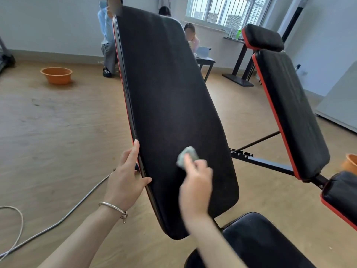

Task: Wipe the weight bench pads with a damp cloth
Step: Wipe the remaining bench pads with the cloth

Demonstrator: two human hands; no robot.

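The long black back pad point(173, 105) of the weight bench stands tilted upward, its red-trimmed left edge facing the floor point(58, 132). The left hand point(125, 176) grips that left edge near the pad's lower end, thumb on the front face and fingers curled round the side; a silver bracelet point(114, 207) sits on its wrist. The right hand point(195, 182), blurred, is closed on a small grey-green cloth point(188, 156) and presses it against the pad's lower half, nearer the right edge than the left. Only the upper part of the cloth shows past the fingertips.

Below the back pad, the black seat pad point(257, 240) lies at the bottom edge of the view. A second bench point(289, 113) with red trim stands apart to the right. An orange basin point(56, 75) sits on the floor well to the left, and a pale cable point(58, 221) trails across the floor at lower left. People sit in the background by the window point(228, 10).
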